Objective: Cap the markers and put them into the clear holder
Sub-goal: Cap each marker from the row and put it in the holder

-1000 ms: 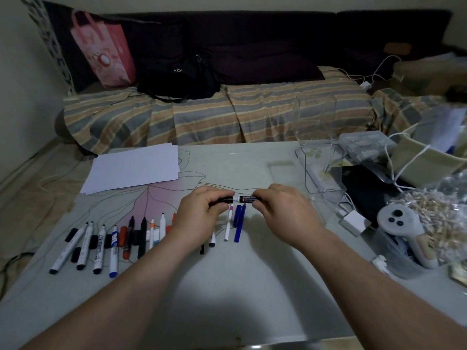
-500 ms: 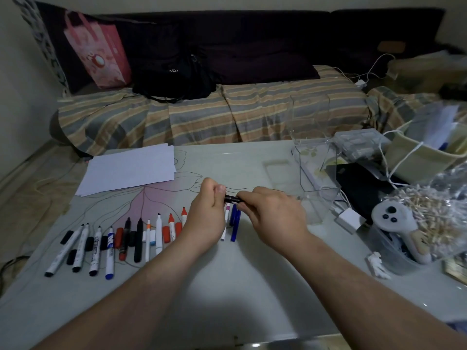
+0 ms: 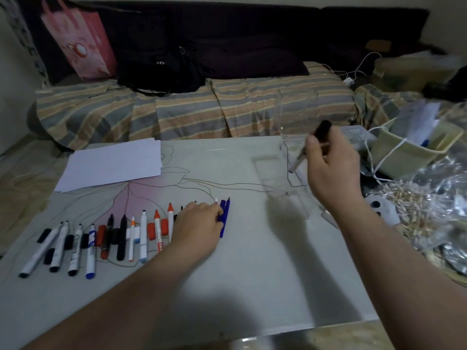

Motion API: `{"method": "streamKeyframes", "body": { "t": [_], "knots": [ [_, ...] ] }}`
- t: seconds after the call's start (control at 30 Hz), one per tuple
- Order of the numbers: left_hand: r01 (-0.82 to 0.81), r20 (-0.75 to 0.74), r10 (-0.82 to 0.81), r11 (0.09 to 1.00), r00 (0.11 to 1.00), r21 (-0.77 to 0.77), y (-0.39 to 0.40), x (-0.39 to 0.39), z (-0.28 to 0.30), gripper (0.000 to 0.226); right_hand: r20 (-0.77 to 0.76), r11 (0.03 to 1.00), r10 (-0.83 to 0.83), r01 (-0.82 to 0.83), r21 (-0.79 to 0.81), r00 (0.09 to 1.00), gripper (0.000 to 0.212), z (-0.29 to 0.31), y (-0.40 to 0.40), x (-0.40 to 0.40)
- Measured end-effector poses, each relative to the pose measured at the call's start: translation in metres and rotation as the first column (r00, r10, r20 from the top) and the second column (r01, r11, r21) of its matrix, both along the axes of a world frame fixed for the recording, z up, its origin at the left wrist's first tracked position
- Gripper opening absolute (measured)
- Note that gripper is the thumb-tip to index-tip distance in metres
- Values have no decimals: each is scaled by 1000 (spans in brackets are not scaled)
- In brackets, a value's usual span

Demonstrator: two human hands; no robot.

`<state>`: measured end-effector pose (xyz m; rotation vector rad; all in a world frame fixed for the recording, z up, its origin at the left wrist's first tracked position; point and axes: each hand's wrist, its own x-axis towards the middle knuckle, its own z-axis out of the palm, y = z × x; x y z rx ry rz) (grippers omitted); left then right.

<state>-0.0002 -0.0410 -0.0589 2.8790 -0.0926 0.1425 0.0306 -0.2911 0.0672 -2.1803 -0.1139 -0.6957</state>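
My right hand point(image 3: 331, 168) grips a capped black marker point(image 3: 321, 131), cap end up and tilted, its lower end inside the clear holder point(image 3: 290, 147) at the table's right. My left hand point(image 3: 199, 223) rests on the table over the row of markers, fingers touching a blue pen point(image 3: 223, 218) and a pink-tipped one point(image 3: 215, 201). Several uncapped markers point(image 3: 141, 233) with loose caps point(image 3: 158, 229) lie in a row to the left, orange, black, blue and white ones.
White paper sheets point(image 3: 113, 168) lie at the table's back left. Right of the holder are a cream basket point(image 3: 409, 150), a white controller point(image 3: 379, 208), a bag of wooden pegs point(image 3: 414, 205) and cables. A striped sofa point(image 3: 192, 112) runs behind the table.
Both hands were together capping the black marker. Now my right hand has carried it up and right into the clear holder, and my left hand has dropped onto the row of pens.
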Motion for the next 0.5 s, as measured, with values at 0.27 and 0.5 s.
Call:
{"method": "streamKeyframes", "body": {
  "t": [0.27,0.5],
  "knots": [
    [5,-11,-4,994,1000,108,-22,8,-16,32,-221,910,-114,13,-414,969,39,-59,-23,19],
    [-73,4,72,994,997,78,-30,13,-28,27,-160,831,-165,50,-555,973,29,-61,-19,15]
  ]
}}
